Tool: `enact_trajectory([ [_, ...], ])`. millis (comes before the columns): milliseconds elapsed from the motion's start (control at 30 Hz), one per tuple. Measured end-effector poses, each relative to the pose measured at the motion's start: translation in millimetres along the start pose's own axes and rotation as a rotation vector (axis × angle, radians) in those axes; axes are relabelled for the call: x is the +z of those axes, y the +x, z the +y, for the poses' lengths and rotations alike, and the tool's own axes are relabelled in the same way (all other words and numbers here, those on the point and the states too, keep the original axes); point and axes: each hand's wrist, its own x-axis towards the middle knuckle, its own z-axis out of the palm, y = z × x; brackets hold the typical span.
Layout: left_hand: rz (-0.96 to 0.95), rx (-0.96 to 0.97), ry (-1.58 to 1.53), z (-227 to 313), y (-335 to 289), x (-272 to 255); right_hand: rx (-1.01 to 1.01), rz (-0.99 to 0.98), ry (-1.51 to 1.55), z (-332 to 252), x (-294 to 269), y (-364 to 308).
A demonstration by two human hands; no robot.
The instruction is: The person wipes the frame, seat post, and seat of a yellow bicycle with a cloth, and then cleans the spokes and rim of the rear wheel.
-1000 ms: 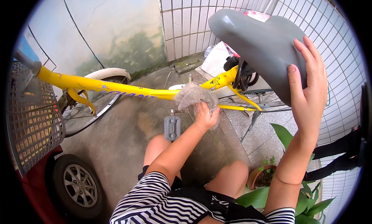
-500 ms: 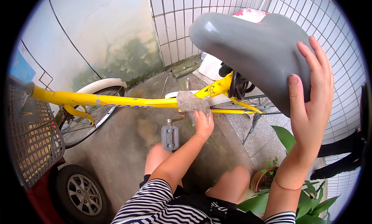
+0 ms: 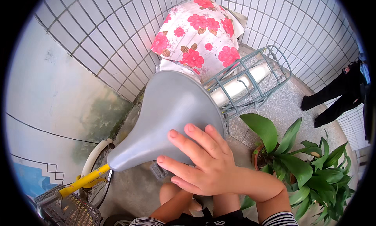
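Note:
The grey bicycle saddle (image 3: 176, 104) fills the middle of the view, its nose pointing down and left. Over its near edge lies my right hand (image 3: 201, 159), fingers spread and holding nothing; whether they press on the saddle I cannot tell. My left forearm (image 3: 172, 206) rises from the lower edge and disappears behind the right hand, so the left hand and anything in it are hidden. Beyond the saddle's nose, the yellow frame tube (image 3: 86, 180) runs to the lower left. A grey pedal (image 3: 158, 170) shows below the saddle.
A green wire rear rack (image 3: 250, 83) stretches right over a white mudguard. Behind stands something under a flowered cloth (image 3: 203, 34), against white tiles. Potted leafy plants (image 3: 297, 163) stand at right; a person's black-trousered legs (image 3: 333, 97) are beyond. A plastic basket (image 3: 80, 210) sits lower left.
The view has swung up and right, bringing the rack and flowered cloth in. My right hand now lies across the saddle's near edge. The left hand, earlier holding a grey rag on the frame, is hidden.

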Motion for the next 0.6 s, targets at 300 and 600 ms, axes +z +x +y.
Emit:
enact_trajectory([
  [300,-0.177,-0.628,0.023,73.3,-105.9,127.8,0.895,-0.157,0.250,-4.6,-139.6,-101.6],
  [600,-0.526,-0.669,0.179,174.5,-185.8,270.0,1.934,0.362,0.648,-99.1,-272.8,-200.6],
])
